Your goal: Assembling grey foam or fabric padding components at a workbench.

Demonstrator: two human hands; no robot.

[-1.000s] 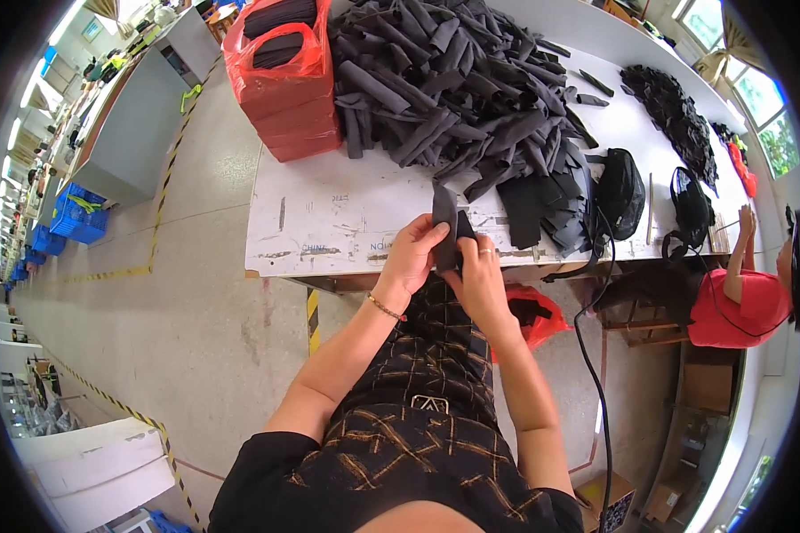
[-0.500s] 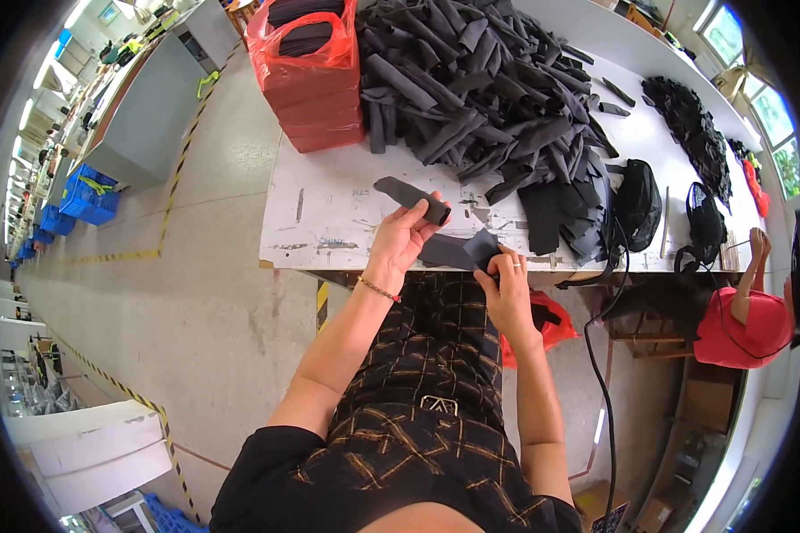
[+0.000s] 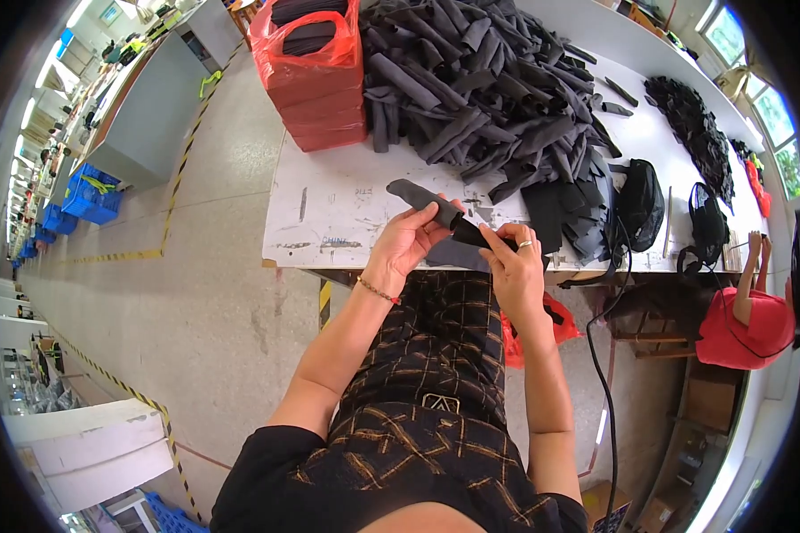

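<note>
My left hand [image 3: 411, 242] and my right hand [image 3: 512, 266] both hold one long dark grey fabric strip [image 3: 415, 193] at the near edge of the white table [image 3: 329, 204]. The strip's free end sticks out to the left over the table; its other end is pinched under my right fingers. A flat dark piece [image 3: 454, 255] lies under my hands at the table's edge. Behind them a big heap of similar dark strips [image 3: 480, 89] covers the table's middle.
A red plastic bag with stacked dark pieces [image 3: 316, 67] stands at the table's far left. Flat black pieces [image 3: 564, 218] and black mesh items [image 3: 640, 200] lie to the right. A person in red [image 3: 745, 320] sits at the right. A black cable [image 3: 600, 355] hangs down.
My hands have moved apart, drawing the folded strip out long across the table's edge. The view has shifted closer to the table.
</note>
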